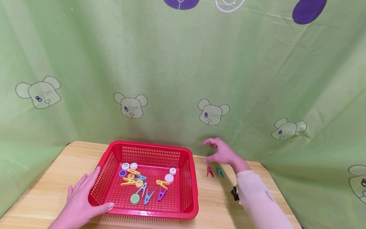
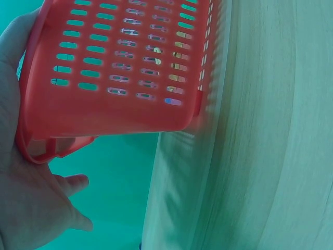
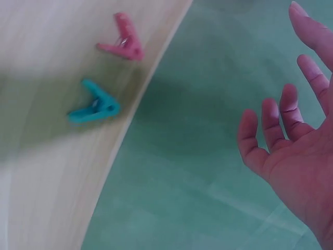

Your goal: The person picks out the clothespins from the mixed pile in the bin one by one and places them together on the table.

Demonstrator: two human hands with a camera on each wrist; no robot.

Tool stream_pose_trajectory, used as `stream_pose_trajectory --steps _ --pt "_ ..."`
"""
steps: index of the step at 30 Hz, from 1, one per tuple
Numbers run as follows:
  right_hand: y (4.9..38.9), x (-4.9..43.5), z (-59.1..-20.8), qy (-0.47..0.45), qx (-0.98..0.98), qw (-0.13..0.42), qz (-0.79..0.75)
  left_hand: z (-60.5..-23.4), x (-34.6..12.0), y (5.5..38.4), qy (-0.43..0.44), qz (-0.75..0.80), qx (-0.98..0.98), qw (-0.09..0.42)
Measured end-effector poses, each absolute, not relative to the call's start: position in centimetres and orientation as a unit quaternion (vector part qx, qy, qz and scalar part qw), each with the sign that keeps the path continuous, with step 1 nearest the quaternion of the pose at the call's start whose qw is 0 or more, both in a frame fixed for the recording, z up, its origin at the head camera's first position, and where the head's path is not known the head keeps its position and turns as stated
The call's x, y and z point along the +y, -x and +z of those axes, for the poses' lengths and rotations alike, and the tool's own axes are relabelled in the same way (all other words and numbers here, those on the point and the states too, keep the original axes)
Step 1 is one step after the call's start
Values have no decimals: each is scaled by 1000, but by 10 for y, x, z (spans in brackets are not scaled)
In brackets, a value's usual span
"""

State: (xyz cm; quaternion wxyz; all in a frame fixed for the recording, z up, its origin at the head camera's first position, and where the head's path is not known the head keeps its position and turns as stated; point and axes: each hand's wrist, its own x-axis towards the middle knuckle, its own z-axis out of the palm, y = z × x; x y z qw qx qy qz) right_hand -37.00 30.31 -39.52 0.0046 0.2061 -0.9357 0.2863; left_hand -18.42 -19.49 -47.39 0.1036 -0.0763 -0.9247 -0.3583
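Note:
My left hand [image 1: 80,200] rests against the left front corner of a red plastic basket [image 1: 154,146]. Its thumb lies over the front rim, and the other fingers extend along the outside of the left wall. Inside the basket are several clothespins, including a purple clothespin [image 1: 161,194], and several bottle caps, including a green cap [image 1: 135,199]. My right hand [image 1: 224,155] hovers near the back edge, right of the basket, fingers loosely bent and holding nothing. Nearest it on the table lie a pinkish-red clothespin [image 3: 126,41] and a teal clothespin [image 3: 97,105], both apart from the hand.
The wooden table [image 1: 74,156] has its back edge close to a green curtain [image 1: 171,79] printed with bear heads. That curtain also hangs along the left and right sides. A small black object [image 1: 235,193] shows at the right wrist.

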Motion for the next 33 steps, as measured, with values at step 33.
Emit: stream_pose_trajectory --steps 33 --pt "380 193 -369 -286 -905 -3 316 -476 -193 185 84 -358 -922 124"
